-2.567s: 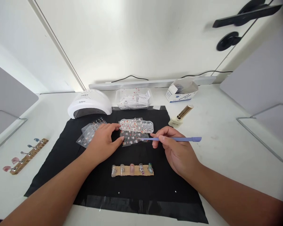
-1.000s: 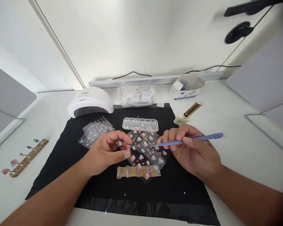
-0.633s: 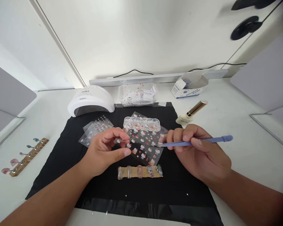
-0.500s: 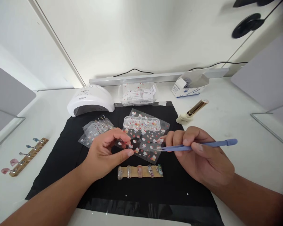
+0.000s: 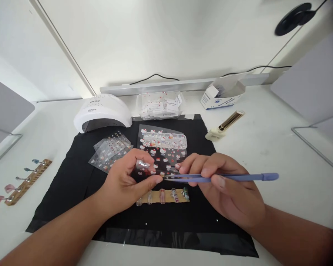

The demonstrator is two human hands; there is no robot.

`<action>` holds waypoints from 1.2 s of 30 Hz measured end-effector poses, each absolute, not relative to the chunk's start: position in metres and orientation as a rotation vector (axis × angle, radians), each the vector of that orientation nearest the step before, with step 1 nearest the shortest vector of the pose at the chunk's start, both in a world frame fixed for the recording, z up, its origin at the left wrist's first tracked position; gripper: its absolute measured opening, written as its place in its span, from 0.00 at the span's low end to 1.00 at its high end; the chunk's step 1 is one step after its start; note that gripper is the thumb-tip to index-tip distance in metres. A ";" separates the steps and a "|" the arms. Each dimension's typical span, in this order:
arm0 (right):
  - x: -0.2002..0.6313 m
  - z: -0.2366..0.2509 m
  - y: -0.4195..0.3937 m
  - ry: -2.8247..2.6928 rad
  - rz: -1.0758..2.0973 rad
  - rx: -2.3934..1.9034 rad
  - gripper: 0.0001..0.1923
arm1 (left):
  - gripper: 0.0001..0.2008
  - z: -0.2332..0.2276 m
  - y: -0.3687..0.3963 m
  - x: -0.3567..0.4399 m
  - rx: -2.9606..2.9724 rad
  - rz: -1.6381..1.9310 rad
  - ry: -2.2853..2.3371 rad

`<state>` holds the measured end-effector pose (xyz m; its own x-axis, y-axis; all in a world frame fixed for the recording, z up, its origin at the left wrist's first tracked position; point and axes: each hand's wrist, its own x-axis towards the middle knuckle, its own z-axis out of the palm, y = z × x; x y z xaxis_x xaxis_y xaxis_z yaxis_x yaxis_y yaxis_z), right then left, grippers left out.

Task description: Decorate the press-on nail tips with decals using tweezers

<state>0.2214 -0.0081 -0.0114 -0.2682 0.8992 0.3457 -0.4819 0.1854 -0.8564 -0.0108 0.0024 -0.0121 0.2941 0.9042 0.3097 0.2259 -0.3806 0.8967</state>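
Note:
My left hand [image 5: 118, 183] is closed, with the lower left of a clear sticker sheet [image 5: 162, 152] between its thumb and fingers. The sheet carries small white cat-face and red designs and looks raised and slightly bent. Blue tweezers [image 5: 244, 177] are gripped in my right hand [image 5: 230, 192]. Their metal tips point left and meet the sheet's lower edge beside my left thumb; whether they pinch anything is too small to tell. Just below lies a tan strip [image 5: 153, 197] bearing several decorated false nails [image 5: 162, 196]. Through the sheet shows a clear compartment case [image 5: 180, 141].
More sticker sheets [image 5: 108, 149] lie left on the black cloth [image 5: 183, 229]. Behind stand a white nail lamp [image 5: 102, 111], a clear tub of packets [image 5: 159, 107] and an alcohol-pad box [image 5: 222, 96]. A gold-capped bottle [image 5: 224, 125] is at right, a nail stand [image 5: 27, 184] at left.
The sticker sheet has turned and shifted slightly left. My right hand has brought the tweezer tips leftward, close to my left thumb. The whole view has shifted a little.

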 end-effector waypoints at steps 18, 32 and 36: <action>0.221 -0.013 -0.005 -1.155 1.422 -0.468 0.03 | 0.16 -0.002 0.002 -0.013 1.807 1.039 0.996; 0.220 -0.015 -0.007 -1.147 1.404 -0.461 0.05 | 0.14 -0.001 -0.006 -0.003 1.683 0.998 1.022; 0.219 -0.013 -0.009 -1.232 1.335 -0.441 0.06 | 0.13 0.000 -0.010 0.003 1.586 1.032 1.061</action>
